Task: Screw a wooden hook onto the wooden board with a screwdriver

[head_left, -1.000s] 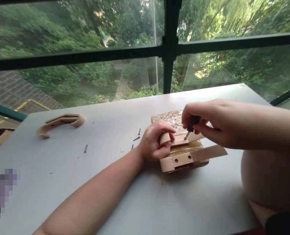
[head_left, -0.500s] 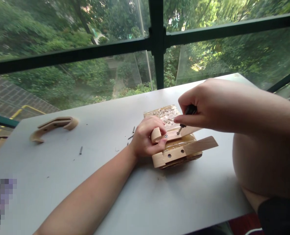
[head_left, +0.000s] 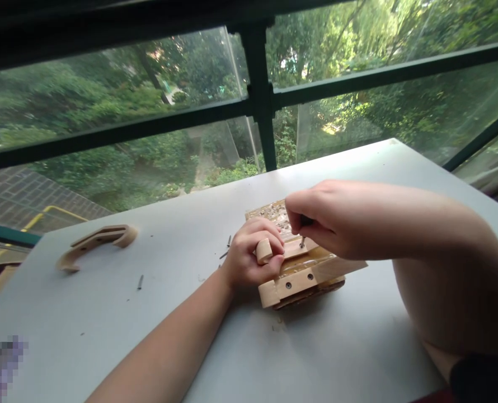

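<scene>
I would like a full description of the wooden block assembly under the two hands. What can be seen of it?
The wooden block assembly is pale wood in stacked layers, lying flat on the grey table near the window. Its front strip shows two dark screw holes. A rough, glossy patch covers the far top. The left hand grips a rounded wooden end at its left side. The right hand presses a small dark screwdriver, mostly hidden, down onto its top piece.

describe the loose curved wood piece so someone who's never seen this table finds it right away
Start at the grey table under the window and go to its far left corner. There lies a curved, light tan wooden bracket, flat on the surface and clear of the left hand and right hand. It is an open arc lying alone, unlike the blocky wooden assembly the hands work on.
</scene>
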A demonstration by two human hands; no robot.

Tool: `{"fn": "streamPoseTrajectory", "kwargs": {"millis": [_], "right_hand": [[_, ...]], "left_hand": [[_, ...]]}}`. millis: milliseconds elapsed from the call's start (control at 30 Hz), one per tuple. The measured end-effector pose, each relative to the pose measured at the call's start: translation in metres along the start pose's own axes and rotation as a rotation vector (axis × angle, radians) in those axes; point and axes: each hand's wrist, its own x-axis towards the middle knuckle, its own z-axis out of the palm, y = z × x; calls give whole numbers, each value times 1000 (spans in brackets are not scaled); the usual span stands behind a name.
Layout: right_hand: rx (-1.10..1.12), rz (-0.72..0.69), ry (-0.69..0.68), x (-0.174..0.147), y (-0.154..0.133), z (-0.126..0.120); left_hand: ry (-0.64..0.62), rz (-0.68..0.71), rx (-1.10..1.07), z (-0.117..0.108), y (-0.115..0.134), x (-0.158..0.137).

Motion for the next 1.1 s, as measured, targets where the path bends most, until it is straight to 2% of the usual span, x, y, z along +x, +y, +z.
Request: {"fn": "streamPoseTrajectory", "kwargs": {"millis": [233,433,567,833,1100], "right_hand": [[-70,133,97,6,2,-2],[-67,208,65,5,0,3],[-7,182,74,1,-3,8],[119,54,-21,-4,-1,13],[82,122,54,0,-4,2]], "left_hand": [[7,-9,5,2,-1,-2],[31,5,9,3,1,-1],[35,8,6,3,5,2],[28,-4,-21,3,6,1],[39,-31,12,3,6,0]]}}
